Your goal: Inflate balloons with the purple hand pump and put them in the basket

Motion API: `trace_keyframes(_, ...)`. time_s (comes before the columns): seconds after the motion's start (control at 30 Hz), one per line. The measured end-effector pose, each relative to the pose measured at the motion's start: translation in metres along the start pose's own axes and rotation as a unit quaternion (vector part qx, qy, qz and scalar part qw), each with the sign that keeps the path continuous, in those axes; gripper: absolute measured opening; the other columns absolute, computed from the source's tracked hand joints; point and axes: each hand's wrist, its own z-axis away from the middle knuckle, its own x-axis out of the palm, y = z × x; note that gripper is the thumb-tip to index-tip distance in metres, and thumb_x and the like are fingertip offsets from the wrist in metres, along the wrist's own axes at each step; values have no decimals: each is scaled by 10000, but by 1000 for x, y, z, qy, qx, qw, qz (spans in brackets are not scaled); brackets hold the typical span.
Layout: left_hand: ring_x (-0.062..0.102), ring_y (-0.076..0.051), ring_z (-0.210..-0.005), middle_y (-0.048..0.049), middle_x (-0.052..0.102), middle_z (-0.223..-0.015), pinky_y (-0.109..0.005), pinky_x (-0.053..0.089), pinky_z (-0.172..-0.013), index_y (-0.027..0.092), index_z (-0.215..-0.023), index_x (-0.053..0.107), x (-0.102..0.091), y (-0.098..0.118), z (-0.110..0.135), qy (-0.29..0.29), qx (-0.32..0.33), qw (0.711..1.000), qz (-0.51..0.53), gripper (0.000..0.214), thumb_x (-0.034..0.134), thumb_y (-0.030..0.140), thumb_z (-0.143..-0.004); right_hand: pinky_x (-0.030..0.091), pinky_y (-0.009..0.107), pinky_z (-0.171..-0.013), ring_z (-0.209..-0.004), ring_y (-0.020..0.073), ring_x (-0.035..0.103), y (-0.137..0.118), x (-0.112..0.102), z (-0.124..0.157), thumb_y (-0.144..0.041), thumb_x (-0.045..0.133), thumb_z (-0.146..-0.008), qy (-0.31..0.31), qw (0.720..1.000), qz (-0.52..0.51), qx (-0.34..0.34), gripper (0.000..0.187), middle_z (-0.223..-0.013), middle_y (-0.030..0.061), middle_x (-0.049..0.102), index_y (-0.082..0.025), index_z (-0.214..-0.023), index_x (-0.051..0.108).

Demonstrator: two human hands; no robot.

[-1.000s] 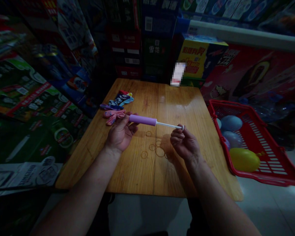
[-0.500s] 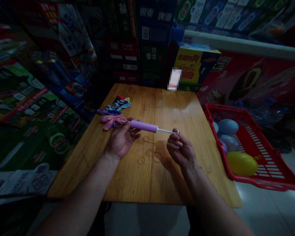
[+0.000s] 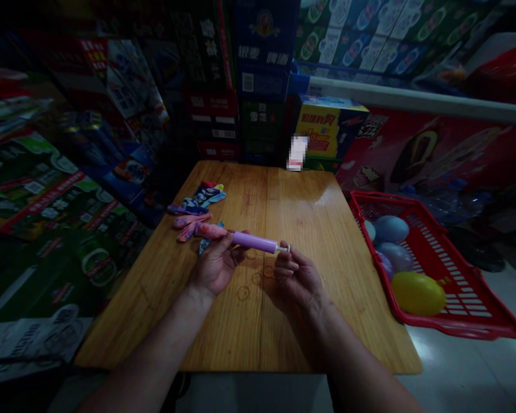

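My left hand (image 3: 217,265) grips the purple barrel of a small balloon pump (image 3: 254,242) above the wooden table (image 3: 258,321), pinching a pink balloon (image 3: 210,230) onto its nozzle. The balloon bulges a little beyond my fingers. My right hand (image 3: 296,276) is closed on the pump's white handle, which is pushed in against the barrel. Several flat balloons (image 3: 195,202) lie on the table just beyond my left hand.
A red basket (image 3: 464,316) with several blown-up balloons, a yellow balloon (image 3: 417,292) in front, stands at the table's right edge. Printed cartons are stacked to the left and behind. Ring stains mark the table under my hands.
My right hand pushed the handle in toward the barrel, so the white rod has vanished. The pink balloon at the nozzle has swelled slightly. The view tilted down a little.
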Motion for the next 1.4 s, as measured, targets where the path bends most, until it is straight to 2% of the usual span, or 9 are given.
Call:
trace_keyframes(0.2,789,-230,-955,-94,796,-1151,-185,563,-575,211,-1069,694,-4,18,-3,21,61,998,-11,254,835,217,-858,375,118,-436,-453,19,435,-18,3,6,-71,675,-953,-24,997,31,-67,114,-655,-84,536,-171,-999,644)
trace_keyframes(0.33,780,-215,-955,-60,785,-1200,-225,594,-616,236,-1076,709,-3,0,6,-14,-2,1000,2,275,862,227,-847,366,125,-430,-446,19,410,2,2,3,-93,716,-938,-18,998,34,-40,105,-652,-80,539,-156,-987,648)
trace_keyframes(0.43,777,-190,-944,-47,791,-1166,-222,606,-671,240,-1088,722,-2,-9,9,-8,-26,999,22,291,871,210,-840,382,121,-437,-447,17,417,14,1,0,-104,715,-949,9,999,30,-10,107,-681,-64,600,-155,-1020,653)
trace_keyframes(0.63,781,-193,-917,-80,792,-1158,-244,634,-688,222,-1146,725,0,-4,8,14,-54,998,41,272,807,191,-888,410,97,-476,-461,9,430,13,1,-3,-108,716,-950,14,997,67,-28,114,-689,-64,632,-176,-1023,661)
trace_keyframes(0.8,771,-190,-951,-96,779,-1190,-277,653,-759,205,-1111,725,-1,-5,9,23,-43,998,47,189,774,237,-930,394,116,-456,-460,21,408,16,3,-4,-136,749,-931,2,994,99,-42,120,-676,-61,613,-172,-1009,663)
trace_keyframes(0.97,768,-218,-1020,-127,767,-1217,-311,651,-814,211,-1242,694,-3,-9,7,29,-55,997,45,268,721,261,-980,440,110,-483,-474,19,460,22,2,-5,-108,689,-966,33,999,36,6,123,-733,-58,658,-188,-1051,649)
trace_keyframes(1.1,765,-203,-1016,-134,769,-1206,-294,642,-810,182,-1218,697,-2,-12,7,23,-64,996,60,214,668,251,-1017,434,106,-482,-470,17,453,23,-1,-5,-86,673,-967,28,999,25,10,125,-723,-59,650,-180,-1047,656)
trace_keyframes(1.23,766,-183,-924,-106,787,-1144,-264,628,-736,190,-1169,715,-3,-1,5,23,-18,999,45,195,713,251,-984,415,119,-475,-463,26,416,11,1,-1,-90,655,-968,1,997,71,-22,103,-691,-63,614,-180,-1013,673)
trace_keyframes(1.4,760,-177,-905,-101,793,-1125,-241,610,-708,198,-1171,722,-10,25,1,20,60,998,12,241,752,291,-951,394,125,-447,-452,30,402,-10,9,11,-82,616,-984,-6,997,52,-52,103,-666,-72,559,-163,-992,678)
